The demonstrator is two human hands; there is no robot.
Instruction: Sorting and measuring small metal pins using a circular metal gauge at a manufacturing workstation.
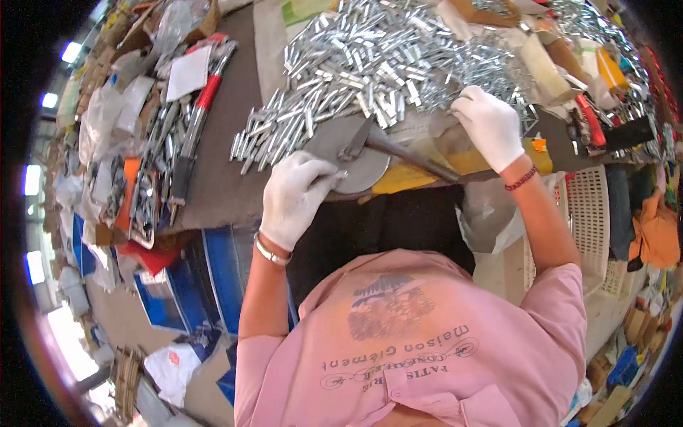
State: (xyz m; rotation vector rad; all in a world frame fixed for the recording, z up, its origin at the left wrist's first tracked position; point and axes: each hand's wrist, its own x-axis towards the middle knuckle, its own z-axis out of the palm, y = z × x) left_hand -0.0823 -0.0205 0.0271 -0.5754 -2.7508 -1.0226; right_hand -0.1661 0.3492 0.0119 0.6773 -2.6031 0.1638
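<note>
My left hand point(294, 196), in a white glove, is closed in a pinch on a small shiny metal part point(342, 175) at the bench's front edge. Beneath that part is a round grey metal plate point(370, 171). A hammer point(409, 155) lies with its head over the plate and its handle pointing right. My right hand point(489, 128), also gloved, has its fingers drawn together beside a heap of thin metal pins point(487, 64); anything between them is hidden. Left of those pins spreads a large pile of silvery metal sleeves point(356, 60).
Tools and plastic bags crowd the bench's left, with a red-and-black long-handled tool point(199, 117) among them. Cardboard pieces point(546, 71) and red-handled pliers point(590, 121) lie at the right. A white perforated basket point(589, 213) and blue bins point(174, 299) stand below bench level.
</note>
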